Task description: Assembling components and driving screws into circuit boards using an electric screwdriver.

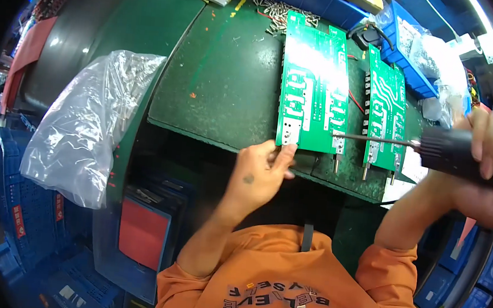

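Observation:
A green circuit board (313,110) lies on the dark green bench, its near edge at the bench's front edge. My left hand (260,170) pinches the board's near left corner between thumb and fingers. In my right hand (491,143) is a black electric screwdriver (446,153), held sideways from the right. Its long thin bit crosses over a second green board (386,116), and the tip meets the first board near its lower right corner. Metal posts stick out at the near edges of both boards.
Loose screws (276,19) are heaped behind the first board. A blue bin (410,54) with bagged parts stands at the back right. A clear plastic bag (88,125) lies at the left, above stacked blue crates (26,193). A red-faced tray (144,233) sits below the bench.

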`<state>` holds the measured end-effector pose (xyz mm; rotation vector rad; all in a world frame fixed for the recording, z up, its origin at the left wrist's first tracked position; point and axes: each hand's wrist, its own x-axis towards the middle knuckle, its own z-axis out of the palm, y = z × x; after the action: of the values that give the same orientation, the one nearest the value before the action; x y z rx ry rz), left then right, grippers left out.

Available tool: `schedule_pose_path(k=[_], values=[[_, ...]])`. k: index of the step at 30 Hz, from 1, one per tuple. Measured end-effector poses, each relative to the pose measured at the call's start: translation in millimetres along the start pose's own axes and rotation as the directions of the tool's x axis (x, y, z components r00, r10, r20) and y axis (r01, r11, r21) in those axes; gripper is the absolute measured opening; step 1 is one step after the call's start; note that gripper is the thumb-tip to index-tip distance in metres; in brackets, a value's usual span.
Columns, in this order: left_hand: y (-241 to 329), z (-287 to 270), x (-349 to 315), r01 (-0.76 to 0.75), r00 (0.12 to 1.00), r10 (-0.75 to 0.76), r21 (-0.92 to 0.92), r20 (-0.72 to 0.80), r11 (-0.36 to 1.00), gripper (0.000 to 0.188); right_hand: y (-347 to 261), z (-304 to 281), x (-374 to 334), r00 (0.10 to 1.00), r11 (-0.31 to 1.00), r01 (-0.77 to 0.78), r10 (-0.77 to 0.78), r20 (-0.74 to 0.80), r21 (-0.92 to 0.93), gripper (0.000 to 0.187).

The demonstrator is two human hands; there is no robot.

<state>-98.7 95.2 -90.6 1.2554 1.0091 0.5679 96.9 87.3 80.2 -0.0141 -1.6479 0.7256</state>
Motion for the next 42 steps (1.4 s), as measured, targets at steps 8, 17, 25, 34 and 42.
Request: schedule_pose_path(k=[8,17,25,34,42], values=[[31.1,-80.8,157.1,-0.54,0.649,0.76,0.714,0.016,0.446,0.023,-54.7,-3.4,-48.0,0.799,0.958,-0.245,0.112,-0.591,-0.151,0.06],[41.9,-74.9,224.8,-0.609,0.679,0.668,0.741,0.304,0.282,0.025,-64.4,-11.6,-73.0,0.754,0.968,-0.2,0.051,-0.655,-0.154,0.052],[41.8,-77.1,225.9,-0.584,0.621,0.66,0.812,0.422,0.03,0.016,-67.8,-12.7,-79.3,0.73,0.959,-0.247,0.091,-0.677,-0.137,0.058],[40.9,-92.5,200.5,-0.256,0.949,0.304,-0.357,0.084,0.898,0.014,-77.3,-10.6,-83.7,0.764,0.966,-0.229,0.101,-0.638,-0.122,0.052],[31.6,-85.4,201.3,-0.145,0.961,0.275,-0.848,0.001,0.509,0.009,-69.0,-4.2,-79.2,0.754,0.957,-0.251,0.097,-0.649,-0.148,0.051]])
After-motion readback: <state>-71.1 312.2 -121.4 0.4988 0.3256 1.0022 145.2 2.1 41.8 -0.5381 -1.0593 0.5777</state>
